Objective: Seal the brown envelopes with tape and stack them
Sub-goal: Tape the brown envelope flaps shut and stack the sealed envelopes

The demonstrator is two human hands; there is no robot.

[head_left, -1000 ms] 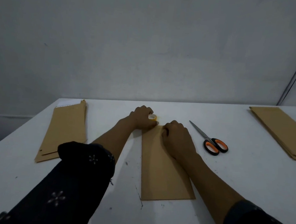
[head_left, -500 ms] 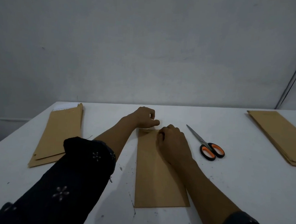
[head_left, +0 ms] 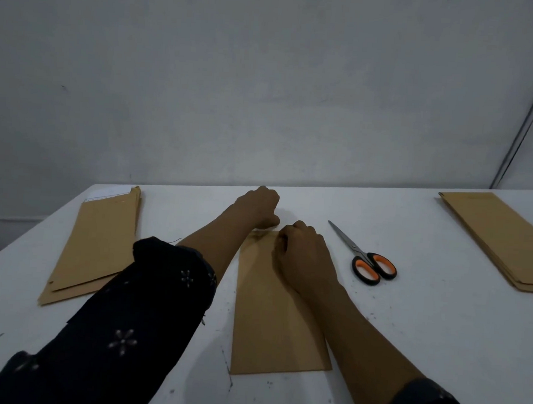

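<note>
While envelope (head_left: 278, 312) runs lengthwise away | right hand (head_left: 302, 260) fingers curled on it | left hand (head_left: 258, 207) unclear

A plain brown paper envelope (head_left: 278, 312) lies on the white table (head_left: 438, 331), grey-bladed scissors with orange-and-black handles (head_left: 370, 266) at two o'clock, a dark flower-printed sleeve (head_left: 120, 327) at nine.

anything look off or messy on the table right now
Mostly tidy. The left envelope stack is fanned, its lower edges not lining up, and something white pokes out at its far end. The right stack looks squarer. Small dark specks dot the table near the middle envelope.
</note>
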